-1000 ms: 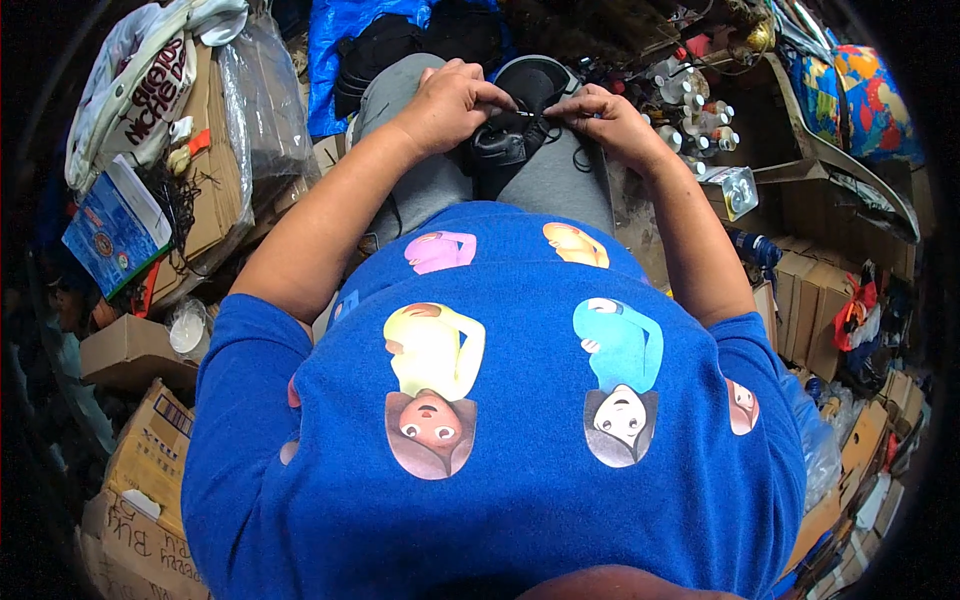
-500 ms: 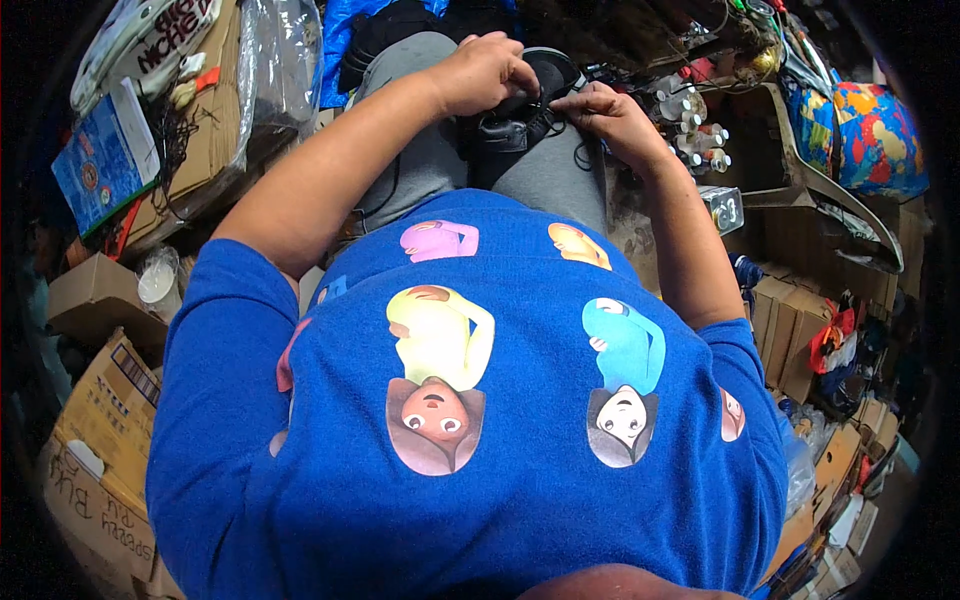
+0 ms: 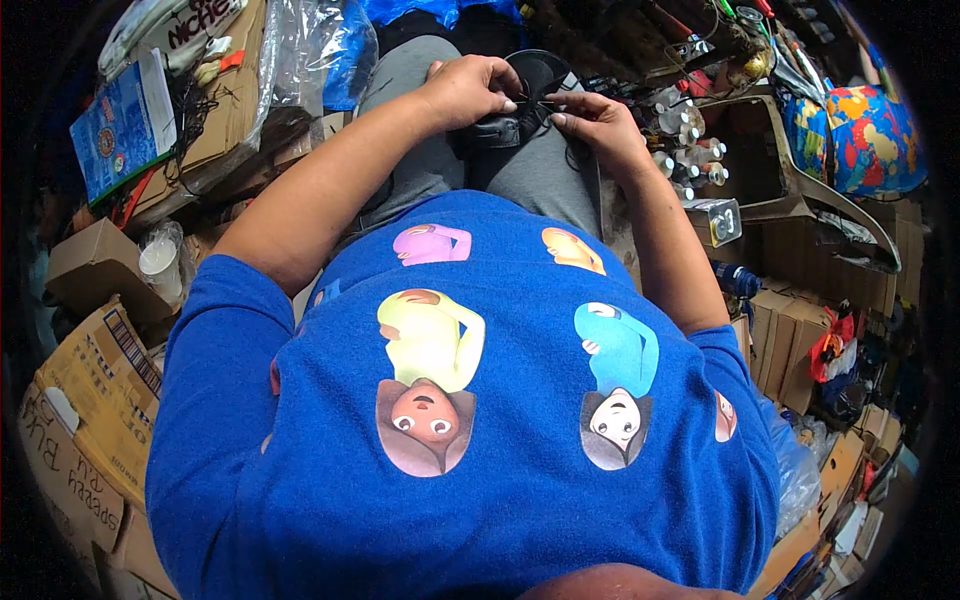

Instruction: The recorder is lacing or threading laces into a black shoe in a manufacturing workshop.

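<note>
A black shoe (image 3: 541,72) rests on my grey-trousered lap, its opening on the far side. From the left, my left hand (image 3: 474,92) reaches over it with thumb and index finger pinched together at its middle. Facing it, my right hand (image 3: 601,124) pinches with thumb and forefinger close to the shoe's right edge. Between the two sets of fingertips runs a thin dark cord, perhaps a lace; its exact path is too fine to follow. Part of the shoe's near side is dark and hard to make out.
Clear plastic bottles (image 3: 688,140) stand to the right of my knee, beside a clear square container (image 3: 714,221). A colourful bundle (image 3: 876,139) lies far right. On the left are a blue booklet (image 3: 115,130), a cardboard box (image 3: 105,265) and a white cup (image 3: 160,262).
My left hand has turned and lowered slightly, bringing its thumb into sight at the shoe. My right hand has shifted slightly left and down. The shoe's opening shows more fully.
</note>
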The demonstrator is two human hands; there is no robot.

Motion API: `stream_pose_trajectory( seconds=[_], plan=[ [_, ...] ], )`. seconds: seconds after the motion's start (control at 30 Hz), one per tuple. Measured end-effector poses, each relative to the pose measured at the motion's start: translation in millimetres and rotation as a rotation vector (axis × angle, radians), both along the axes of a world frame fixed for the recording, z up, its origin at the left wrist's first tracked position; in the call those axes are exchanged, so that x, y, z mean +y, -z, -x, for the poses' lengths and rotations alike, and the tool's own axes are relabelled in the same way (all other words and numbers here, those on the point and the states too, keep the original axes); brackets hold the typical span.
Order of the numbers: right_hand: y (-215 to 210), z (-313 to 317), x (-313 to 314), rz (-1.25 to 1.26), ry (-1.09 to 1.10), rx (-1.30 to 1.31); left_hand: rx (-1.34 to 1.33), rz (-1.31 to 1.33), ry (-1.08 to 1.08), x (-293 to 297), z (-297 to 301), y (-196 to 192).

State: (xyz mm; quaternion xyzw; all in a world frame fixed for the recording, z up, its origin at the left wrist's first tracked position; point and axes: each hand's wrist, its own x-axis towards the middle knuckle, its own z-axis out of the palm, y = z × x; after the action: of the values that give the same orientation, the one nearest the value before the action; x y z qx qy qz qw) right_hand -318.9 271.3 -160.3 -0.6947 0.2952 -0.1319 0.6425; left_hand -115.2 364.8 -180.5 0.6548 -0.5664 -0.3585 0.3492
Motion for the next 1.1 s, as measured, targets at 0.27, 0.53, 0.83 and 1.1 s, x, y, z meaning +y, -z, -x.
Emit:
stream_pose_trajectory(
  seconds=[0.27,0.53,0.83,1.1],
  plan=[
    [-14,-15,2,0.244,-0.048,0.081,-0.165,0.077,0.113,-2,5,-28],
    [-14,11,-6,0.015,-0.030,0.009,-0.097,-0.099,0.126,19,-11,-43],
    [-19,52,16,0.078,0.082,0.067,-0.403,0.069,0.265,7,11,-54],
    [-20,62,17,0.160,0.051,0.096,-0.460,0.039,0.315,-7,25,-59]
  ],
)
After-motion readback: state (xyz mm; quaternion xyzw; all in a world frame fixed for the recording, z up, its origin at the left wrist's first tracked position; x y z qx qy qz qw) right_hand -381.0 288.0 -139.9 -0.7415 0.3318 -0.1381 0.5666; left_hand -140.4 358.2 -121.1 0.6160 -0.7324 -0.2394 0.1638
